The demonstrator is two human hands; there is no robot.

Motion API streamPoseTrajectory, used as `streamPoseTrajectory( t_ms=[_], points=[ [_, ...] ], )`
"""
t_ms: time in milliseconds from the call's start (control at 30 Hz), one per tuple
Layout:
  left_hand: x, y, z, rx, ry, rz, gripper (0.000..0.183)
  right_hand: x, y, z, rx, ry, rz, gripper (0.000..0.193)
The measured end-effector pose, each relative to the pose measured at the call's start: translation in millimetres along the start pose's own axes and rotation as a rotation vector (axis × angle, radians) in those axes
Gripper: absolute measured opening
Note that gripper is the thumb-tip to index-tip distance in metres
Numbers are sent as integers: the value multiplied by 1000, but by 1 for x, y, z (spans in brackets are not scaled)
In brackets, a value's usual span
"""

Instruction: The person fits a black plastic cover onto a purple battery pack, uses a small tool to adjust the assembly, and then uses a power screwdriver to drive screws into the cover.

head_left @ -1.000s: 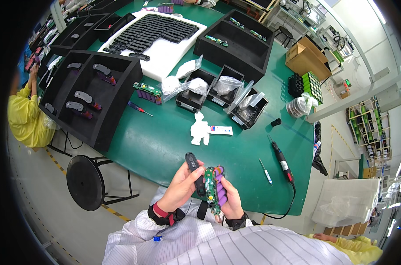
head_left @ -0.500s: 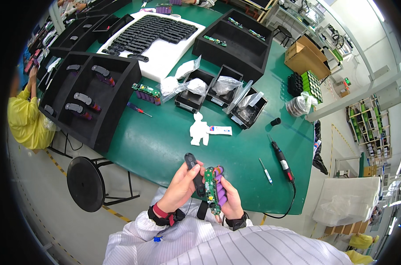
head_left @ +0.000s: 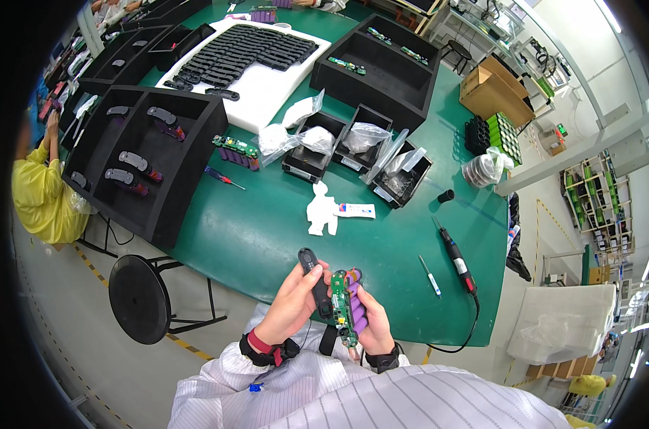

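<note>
At the table's near edge, my left hand (head_left: 290,303) is closed round a long black plastic cover (head_left: 309,264) held upright. My right hand (head_left: 374,323) grips a battery pack (head_left: 358,306) made of purple cells, with a green circuit board (head_left: 341,304) along its left side. The cover and the board are side by side, almost touching; whether they touch I cannot tell. Beyond my hands lie a crumpled white cloth (head_left: 321,209) and a white tube (head_left: 356,210). Another purple battery pack with a green board (head_left: 236,152) stands farther left.
A corded electric screwdriver (head_left: 456,257) and a small screwdriver (head_left: 430,276) lie at right, a red-tipped one (head_left: 225,178) at left. Black divided trays (head_left: 173,214) stand left and at the back. Small bins (head_left: 306,171) hold plastic bags. Black covers fill a white foam board (head_left: 267,107).
</note>
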State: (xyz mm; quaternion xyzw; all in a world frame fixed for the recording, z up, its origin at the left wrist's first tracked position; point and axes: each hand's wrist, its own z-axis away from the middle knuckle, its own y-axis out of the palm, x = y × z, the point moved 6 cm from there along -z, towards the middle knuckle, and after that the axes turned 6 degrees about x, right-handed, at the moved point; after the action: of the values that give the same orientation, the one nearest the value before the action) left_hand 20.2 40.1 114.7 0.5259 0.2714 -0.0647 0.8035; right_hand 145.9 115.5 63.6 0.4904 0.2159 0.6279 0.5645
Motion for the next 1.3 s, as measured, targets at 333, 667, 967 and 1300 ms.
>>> streamPoseTrajectory(
  t_ms=[333,667,967,1300],
  points=[
    [1,-2,1,29,4,-48,30,2,12,2,-43,5,10,31],
    [3,-4,-4,47,14,73,36,4,9,2,-79,2,54,31],
    [-1,4,-2,67,15,9,50,56,33,12,-178,-207,370,30],
    [2,4,0,85,-46,-98,42,82,59,18,-194,-337,604,24]
  ],
)
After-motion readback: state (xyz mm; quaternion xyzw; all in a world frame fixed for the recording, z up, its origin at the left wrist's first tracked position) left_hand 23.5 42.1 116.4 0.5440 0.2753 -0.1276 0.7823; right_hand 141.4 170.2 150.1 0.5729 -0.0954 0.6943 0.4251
